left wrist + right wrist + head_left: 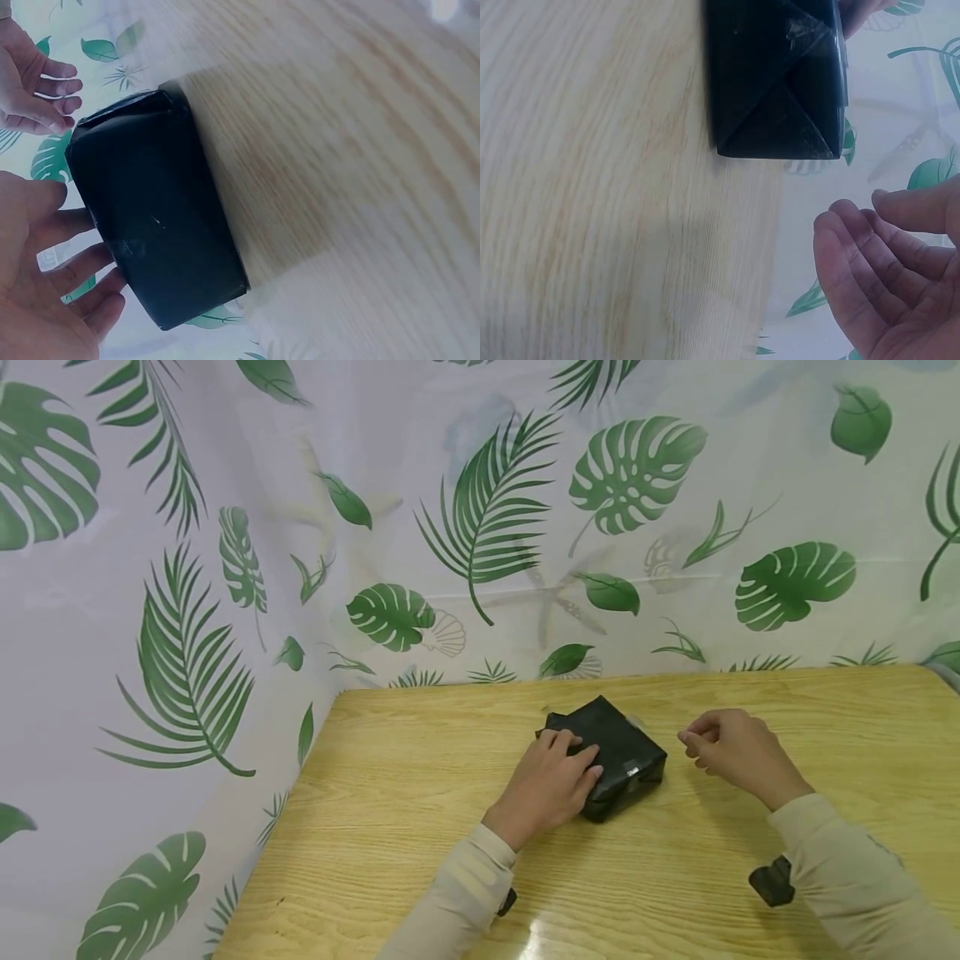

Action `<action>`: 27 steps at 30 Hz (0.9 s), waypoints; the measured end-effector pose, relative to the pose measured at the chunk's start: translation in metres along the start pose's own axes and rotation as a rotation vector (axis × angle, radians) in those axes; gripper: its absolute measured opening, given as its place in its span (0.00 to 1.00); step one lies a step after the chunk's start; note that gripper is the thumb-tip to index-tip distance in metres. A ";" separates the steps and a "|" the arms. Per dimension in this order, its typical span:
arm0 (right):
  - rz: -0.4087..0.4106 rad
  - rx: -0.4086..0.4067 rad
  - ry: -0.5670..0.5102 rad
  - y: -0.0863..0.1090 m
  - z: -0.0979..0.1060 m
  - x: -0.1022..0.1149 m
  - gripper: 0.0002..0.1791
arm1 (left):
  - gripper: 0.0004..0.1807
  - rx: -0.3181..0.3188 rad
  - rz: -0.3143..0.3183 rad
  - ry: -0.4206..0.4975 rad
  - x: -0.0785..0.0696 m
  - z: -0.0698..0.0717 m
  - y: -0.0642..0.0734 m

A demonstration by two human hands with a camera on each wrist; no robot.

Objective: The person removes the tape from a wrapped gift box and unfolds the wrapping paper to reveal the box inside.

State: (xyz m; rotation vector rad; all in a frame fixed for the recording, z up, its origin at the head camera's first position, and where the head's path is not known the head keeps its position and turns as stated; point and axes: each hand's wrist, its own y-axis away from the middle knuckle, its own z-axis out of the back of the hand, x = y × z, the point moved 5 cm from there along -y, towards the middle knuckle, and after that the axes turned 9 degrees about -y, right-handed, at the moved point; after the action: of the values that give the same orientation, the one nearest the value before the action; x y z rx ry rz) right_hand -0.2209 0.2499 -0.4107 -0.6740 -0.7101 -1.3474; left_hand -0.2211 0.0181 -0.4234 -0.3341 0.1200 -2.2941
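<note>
A box-shaped package in black wrapping [618, 739] lies on the table, its end folded into triangular flaps in the right wrist view. A shiny strip, apparently clear tape [632, 770], shows on its near edge. My left hand [546, 781] rests on the package's left part with fingers spread; in the left wrist view its fingertips touch the black wrapping [154, 217]. To the right of the package, apart from it, my right hand [738, 753] hovers with fingers loosely bent. Its thumb is close to the fingertips [829, 225], and I see nothing between them.
The package sits on a wood-grain table [405, 777]. Behind and to the left hangs a white curtain with green leaves [480, 518]. Small dark pieces [772, 882] show beneath the forearms, one on each side.
</note>
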 end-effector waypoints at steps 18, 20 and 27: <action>0.020 -0.015 0.011 -0.001 -0.003 0.001 0.17 | 0.18 -0.107 -0.032 -0.033 -0.006 0.004 0.005; 0.021 -0.021 0.013 -0.001 -0.004 0.002 0.17 | 0.18 -0.114 -0.038 -0.030 -0.007 0.004 0.005; 0.034 -0.028 0.021 -0.003 -0.007 0.006 0.16 | 0.19 -0.099 -0.033 -0.002 -0.011 0.006 0.006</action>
State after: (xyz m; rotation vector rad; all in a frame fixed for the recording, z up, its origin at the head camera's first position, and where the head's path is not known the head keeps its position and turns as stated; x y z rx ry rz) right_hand -0.2227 0.2400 -0.4105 -0.6905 -0.6608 -1.3339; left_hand -0.2083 0.0220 -0.4208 -0.3925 0.2293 -2.3247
